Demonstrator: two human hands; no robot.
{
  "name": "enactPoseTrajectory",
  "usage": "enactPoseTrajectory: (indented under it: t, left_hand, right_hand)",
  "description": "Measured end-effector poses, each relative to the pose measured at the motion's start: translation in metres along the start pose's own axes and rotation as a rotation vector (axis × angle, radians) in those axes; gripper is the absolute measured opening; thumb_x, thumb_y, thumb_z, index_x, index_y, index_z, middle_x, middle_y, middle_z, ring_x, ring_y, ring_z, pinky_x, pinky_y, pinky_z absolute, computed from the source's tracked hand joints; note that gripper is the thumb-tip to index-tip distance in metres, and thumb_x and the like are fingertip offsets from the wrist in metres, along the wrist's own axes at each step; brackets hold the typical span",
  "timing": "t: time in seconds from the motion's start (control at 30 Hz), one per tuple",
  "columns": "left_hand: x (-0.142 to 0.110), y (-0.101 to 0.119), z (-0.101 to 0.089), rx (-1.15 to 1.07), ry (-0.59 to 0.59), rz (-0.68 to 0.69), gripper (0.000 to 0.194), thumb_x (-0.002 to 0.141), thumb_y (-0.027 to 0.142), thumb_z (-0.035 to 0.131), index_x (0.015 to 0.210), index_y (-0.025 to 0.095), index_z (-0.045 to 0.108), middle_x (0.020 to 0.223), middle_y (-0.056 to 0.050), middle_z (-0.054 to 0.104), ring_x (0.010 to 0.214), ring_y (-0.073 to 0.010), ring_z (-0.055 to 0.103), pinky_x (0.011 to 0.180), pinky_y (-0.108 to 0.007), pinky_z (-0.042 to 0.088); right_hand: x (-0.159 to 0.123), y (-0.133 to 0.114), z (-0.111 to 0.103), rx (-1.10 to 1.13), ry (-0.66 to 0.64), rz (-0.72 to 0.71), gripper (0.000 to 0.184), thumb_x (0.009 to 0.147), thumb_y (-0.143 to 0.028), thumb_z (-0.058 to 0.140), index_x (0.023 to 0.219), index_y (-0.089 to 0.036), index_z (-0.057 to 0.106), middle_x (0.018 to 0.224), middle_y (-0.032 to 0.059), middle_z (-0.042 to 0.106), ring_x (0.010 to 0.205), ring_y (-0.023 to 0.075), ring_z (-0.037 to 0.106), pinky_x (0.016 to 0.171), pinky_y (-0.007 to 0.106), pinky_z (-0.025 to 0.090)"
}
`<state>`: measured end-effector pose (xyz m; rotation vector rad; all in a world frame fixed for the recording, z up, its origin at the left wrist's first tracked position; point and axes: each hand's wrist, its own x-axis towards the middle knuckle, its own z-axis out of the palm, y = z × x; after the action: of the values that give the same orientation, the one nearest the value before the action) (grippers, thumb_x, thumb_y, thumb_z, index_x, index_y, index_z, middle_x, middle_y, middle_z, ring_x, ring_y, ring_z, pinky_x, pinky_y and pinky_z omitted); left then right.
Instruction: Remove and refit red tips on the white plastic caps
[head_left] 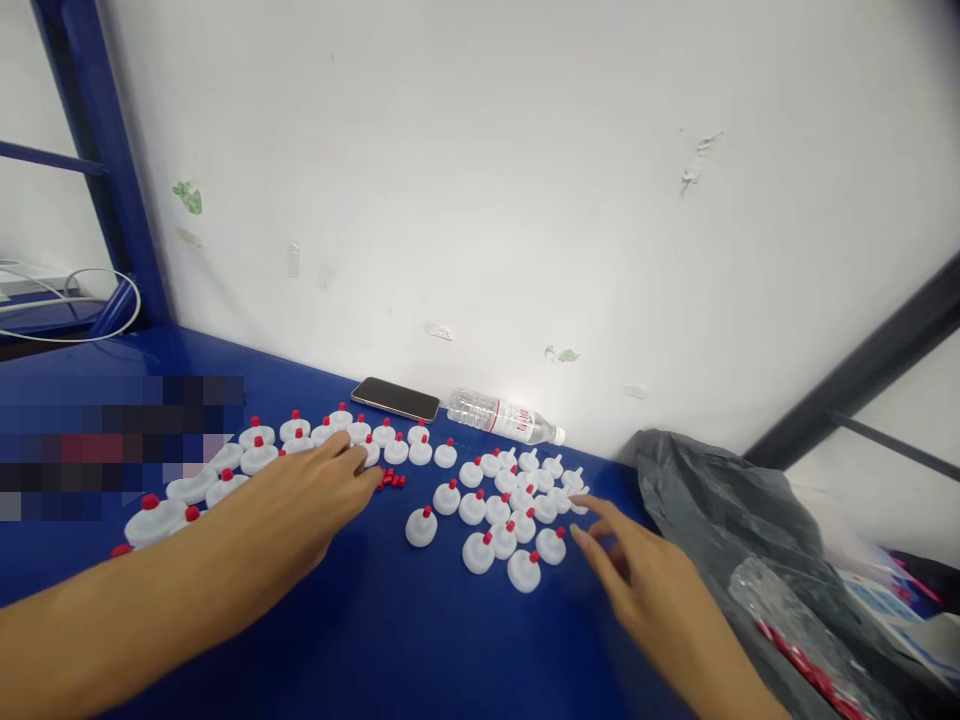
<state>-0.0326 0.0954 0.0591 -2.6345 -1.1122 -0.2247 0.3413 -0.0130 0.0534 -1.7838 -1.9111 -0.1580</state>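
My left hand (322, 490) reaches over the table with fingers curled and their tips at a small pile of loose red caps (393, 478). Whether a cap is between those fingertips is hidden. Many white round spouted lids (419, 526) stand around, most with a red cap on the spout. At the right of the group my right hand (626, 550) is open, thumb and forefinger apart, beside a red-capped lid (551, 546). Close to its forefinger, several lids with bare white spouts (573, 479) stand together toward the back.
A dark phone (395, 398) and a clear bottle (502, 415) lie along the white wall. On the right, a grey plastic bag (690, 500) sits under a clear bag of red caps (806, 650). Blue frame posts (112, 160) rise at left. A blurred patch hides the left table part.
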Motion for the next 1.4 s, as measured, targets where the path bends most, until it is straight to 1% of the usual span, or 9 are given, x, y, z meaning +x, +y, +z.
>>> enactPoseTrajectory:
  t: [0.2,0.33,0.43,0.67,0.9,1.07,1.2,1.3,1.4]
  left_hand:
    - [0.027,-0.025,0.014,-0.002,-0.021,-0.001,0.030,0.092,-0.003,0.056,0.096,0.019,0.075,0.096,-0.011,0.074,0.094,-0.0316,0.071,0.067,-0.036,0.051]
    - [0.029,-0.027,0.016,-0.038,-0.020,-0.001,0.021,0.098,0.007,0.060,0.099,0.022,0.076,0.096,-0.009,0.075,0.090,-0.0289,0.073,0.062,-0.033,0.047]
    - [0.030,-0.026,0.016,-0.053,-0.013,-0.016,0.024,0.099,0.006,0.057,0.093,0.021,0.076,0.091,-0.009,0.075,0.083,-0.0277,0.072,0.058,-0.032,0.043]
    - [0.030,-0.022,0.019,-0.085,0.020,-0.013,0.018,0.101,0.007,0.062,0.088,0.017,0.070,0.088,-0.001,0.073,0.080,-0.0187,0.069,0.070,-0.031,0.053]
    - [0.028,-0.016,-0.004,-0.158,0.176,-0.037,0.025,0.095,0.012,0.047,0.085,0.023,0.067,0.075,-0.004,0.074,0.059,-0.0232,0.062,0.052,-0.035,0.031]
    - [0.032,-0.004,-0.022,-0.278,0.349,0.029,0.027,0.103,0.022,0.048,0.103,0.024,0.074,0.093,-0.002,0.081,0.072,-0.0197,0.072,0.062,-0.032,0.045]
    - [0.038,0.006,-0.030,-0.345,0.496,0.082,0.028,0.112,0.025,0.045,0.112,0.023,0.073,0.107,-0.003,0.079,0.088,-0.0183,0.076,0.065,-0.028,0.050]
    - [0.041,0.011,-0.033,-0.347,0.577,0.141,0.030,0.116,0.026,0.043,0.123,0.021,0.072,0.112,-0.005,0.078,0.091,-0.0173,0.077,0.068,-0.027,0.053]
    - [0.041,0.013,-0.033,-0.320,0.620,0.208,0.030,0.117,0.025,0.043,0.124,0.019,0.071,0.113,-0.007,0.078,0.089,-0.0172,0.078,0.070,-0.026,0.056]
  right_hand:
    - [0.044,-0.006,0.016,-0.084,-0.126,0.086,0.031,0.106,-0.044,0.056,0.121,-0.031,0.079,0.092,0.0011,0.084,0.072,0.0236,0.078,0.063,0.032,0.050]
    - [0.045,-0.011,0.021,-0.066,-0.128,0.104,0.027,0.104,-0.038,0.057,0.098,-0.031,0.083,0.087,0.0003,0.084,0.073,0.0234,0.077,0.062,0.031,0.046]
    - [0.042,-0.010,0.018,-0.043,-0.118,0.124,0.029,0.105,-0.042,0.055,0.100,-0.030,0.082,0.086,0.0006,0.083,0.071,0.0220,0.076,0.063,0.031,0.048]
    - [0.042,-0.014,0.017,-0.031,-0.139,0.141,0.031,0.106,-0.042,0.053,0.104,-0.031,0.082,0.082,-0.0006,0.082,0.071,0.0223,0.076,0.062,0.031,0.046]
    - [0.042,-0.011,0.022,-0.042,-0.090,0.206,0.033,0.107,-0.043,0.051,0.115,-0.030,0.081,0.094,0.0017,0.085,0.073,0.0233,0.076,0.064,0.031,0.045]
    - [0.044,-0.005,0.021,0.005,-0.083,0.204,0.028,0.102,-0.039,0.058,0.091,-0.030,0.082,0.088,0.0015,0.083,0.071,0.0234,0.075,0.066,0.032,0.048]
    - [0.048,-0.010,0.006,0.055,0.014,0.202,0.032,0.106,-0.047,0.050,0.099,-0.027,0.073,0.092,0.0039,0.082,0.076,0.0238,0.076,0.071,0.034,0.052]
    - [0.051,-0.029,-0.006,0.170,0.068,0.196,0.035,0.111,-0.053,0.042,0.104,-0.027,0.063,0.095,0.0036,0.081,0.077,0.0211,0.078,0.069,0.031,0.056]
    - [0.052,-0.058,-0.005,0.378,0.045,0.077,0.030,0.111,-0.053,0.047,0.103,-0.027,0.060,0.096,0.0023,0.080,0.080,0.0194,0.078,0.069,0.028,0.058]
